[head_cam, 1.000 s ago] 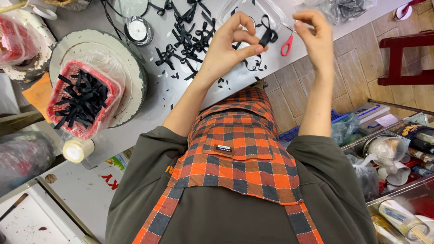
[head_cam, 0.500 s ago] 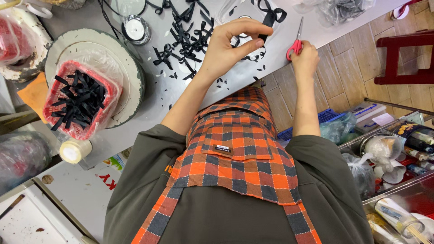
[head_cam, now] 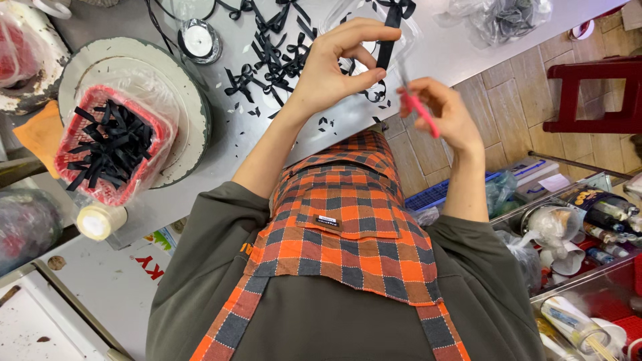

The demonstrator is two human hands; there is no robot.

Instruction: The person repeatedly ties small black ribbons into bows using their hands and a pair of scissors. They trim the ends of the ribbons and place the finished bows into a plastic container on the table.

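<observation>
The left hand (head_cam: pixel 331 70) pinches a black ribbon (head_cam: pixel 383 50) between thumb and forefinger, raised above the grey table (head_cam: pixel 435 47). The right hand (head_cam: pixel 445 113) closes around pink-handled scissors (head_cam: pixel 418 110) just below the ribbon; the blades are blurred, so I cannot tell if they touch it. Finished black bows (head_cam: pixel 274 47) lie scattered behind the hands. A red basket (head_cam: pixel 110 144) of ribbon strips sits well to the left, near the table's front edge. Bare tabletop lies right of the hands, before a plastic bag (head_cam: pixel 508 17).
</observation>
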